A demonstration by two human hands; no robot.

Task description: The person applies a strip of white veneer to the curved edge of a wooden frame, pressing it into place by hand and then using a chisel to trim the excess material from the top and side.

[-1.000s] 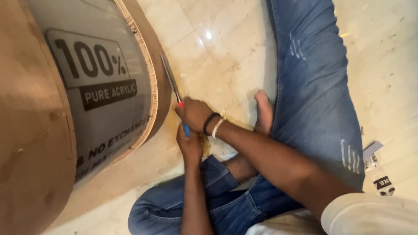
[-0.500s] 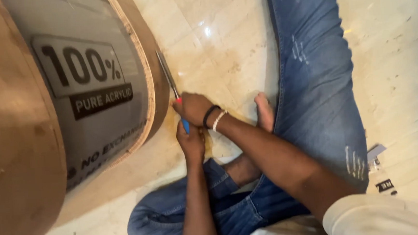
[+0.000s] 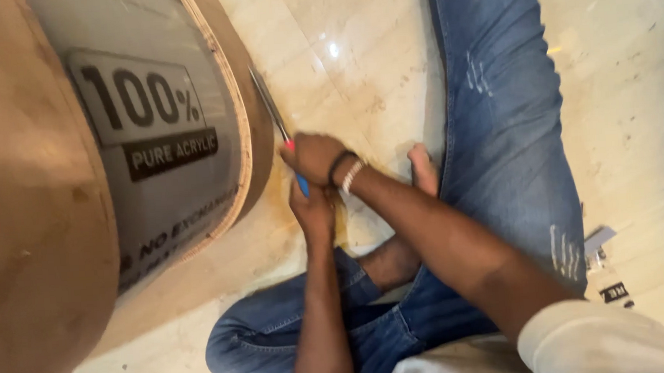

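I sit on the floor and hold a screwdriver (image 3: 302,185) with a red and blue handle in both hands. My right hand (image 3: 316,157), with bands on its wrist, grips the upper part of the handle. My left hand (image 3: 314,212) closes around the lower part just beneath it. The thin metal shaft (image 3: 269,107) slants up and left along the rim of a large round plywood piece (image 3: 256,137). A grey film-covered sheet (image 3: 149,90) with a printed label lies inside that rim.
My legs in blue jeans (image 3: 497,122) stretch across the pale marble floor (image 3: 632,76), with a bare foot (image 3: 423,169) beside my hands. Small paper scraps and a dark label (image 3: 611,292) lie at the right. A curved plywood wall (image 3: 27,228) fills the left.
Both hands stay on the screwdriver at the plywood rim. The view has drifted slightly, so the round piece sits a little further left.
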